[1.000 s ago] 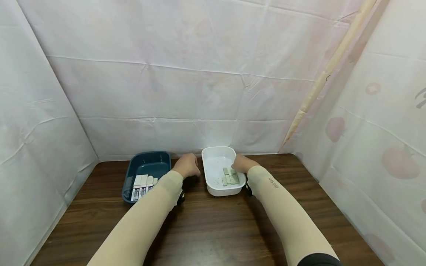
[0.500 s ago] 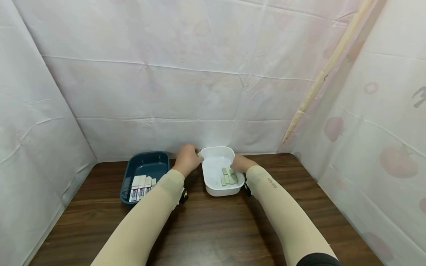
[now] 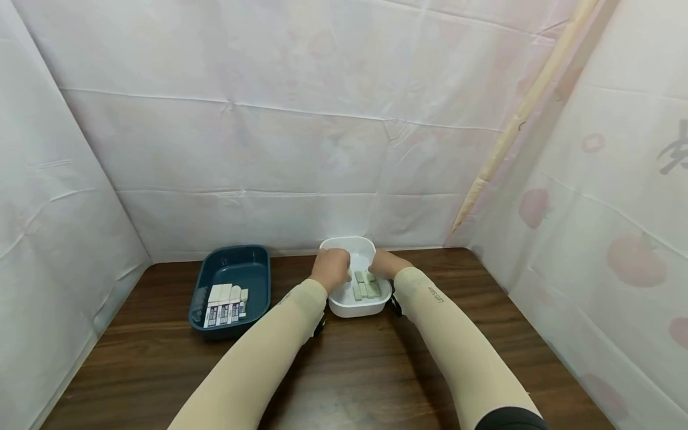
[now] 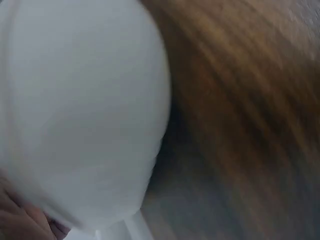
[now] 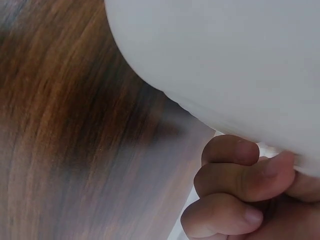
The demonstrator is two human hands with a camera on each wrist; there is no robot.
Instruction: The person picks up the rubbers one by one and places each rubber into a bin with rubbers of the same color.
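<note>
A white tray [image 3: 350, 242] stands on the dark wooden table [image 3: 349, 370] and holds several pale green blocks [image 3: 364, 289] in a row. My left hand [image 3: 331, 269] is curled over the tray's left rim, knuckles up. In the blurred left wrist view only its fingers [image 4: 15, 225] show, against the tray's outer wall [image 4: 85, 110]. My right hand [image 3: 383, 264] holds the right rim. In the right wrist view its fingers [image 5: 232, 185] curl against the tray's wall [image 5: 225, 50]. Both forearms wear beige sleeves.
A dark blue tray [image 3: 236, 263] lies to the left with several white erasers in printed sleeves [image 3: 223, 302]. White sheeting closes off the back and both sides of the table. Bare wood stretches in front of both trays.
My left hand has moved right from the table between the trays, past the white tray's back left corner, onto its left rim. The right hand has stayed at the right rim.
</note>
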